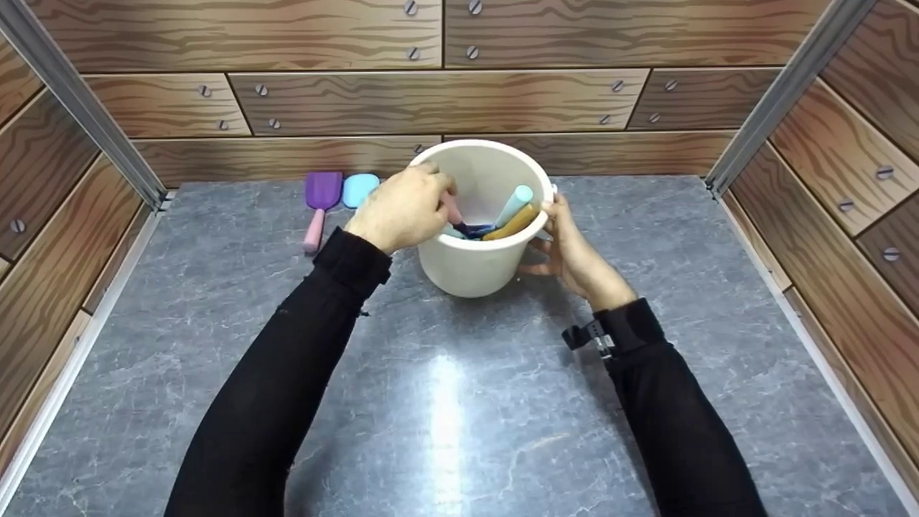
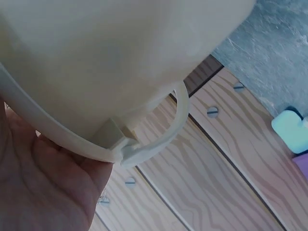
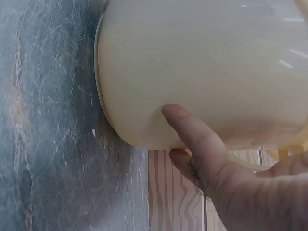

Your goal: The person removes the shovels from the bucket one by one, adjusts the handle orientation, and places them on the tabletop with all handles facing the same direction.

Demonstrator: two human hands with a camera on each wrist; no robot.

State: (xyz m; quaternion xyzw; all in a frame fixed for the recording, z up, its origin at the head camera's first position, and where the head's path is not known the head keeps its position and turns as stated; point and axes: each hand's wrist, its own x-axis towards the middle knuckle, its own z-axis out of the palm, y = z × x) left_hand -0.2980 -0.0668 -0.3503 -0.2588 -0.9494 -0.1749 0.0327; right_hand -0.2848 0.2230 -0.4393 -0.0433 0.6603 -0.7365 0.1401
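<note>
Centrally, near the back edge of the worktop [image 1: 502, 402], is one cream bucket [image 1: 467, 269], left hand [image 1: 406, 210] pinching a pink handle [image 1: 451, 208] inside, right hand [image 1: 574, 251] spreading fingers against its side, purple spatula [image 1: 324, 190] leftward.

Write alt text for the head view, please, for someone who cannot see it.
A person's left hand grips a pink handle inside a white bucket while the right hand holds its side. More tools show inside; a purple spade and partly hidden light-blue piece lie at left on the grey table.
</note>
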